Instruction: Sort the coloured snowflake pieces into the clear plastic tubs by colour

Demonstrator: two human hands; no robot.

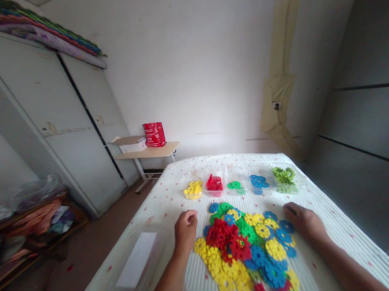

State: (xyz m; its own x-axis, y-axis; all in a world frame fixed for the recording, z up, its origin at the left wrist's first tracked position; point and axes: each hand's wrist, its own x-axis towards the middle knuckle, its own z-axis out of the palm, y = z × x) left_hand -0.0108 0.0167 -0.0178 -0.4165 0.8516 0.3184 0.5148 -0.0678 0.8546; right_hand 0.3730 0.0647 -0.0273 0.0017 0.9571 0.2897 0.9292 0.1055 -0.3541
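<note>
A mixed pile of flower-shaped plastic pieces lies on the table in front of me: yellow disks point(217, 266), blue disks point(274, 273), red square-notched pieces point(223, 237) and green ones point(247, 231). My left hand point(186, 226) rests on the cloth at the pile's left side, fingers curled in, with nothing showing in it. On the right, my right hand point(304, 220) lies curled beside the blue pieces, also with nothing visible in its fingers. Neither hand appears to touch the pile.
Clear boxes stand in a row beyond the pile, holding yellow point(193, 189), red point(214, 184), green point(235, 186), blue point(259, 182) and light-green pieces point(283, 176). A white slab point(137, 259) lies at left. Behind stands a small table point(162, 150) with a red bag point(154, 134).
</note>
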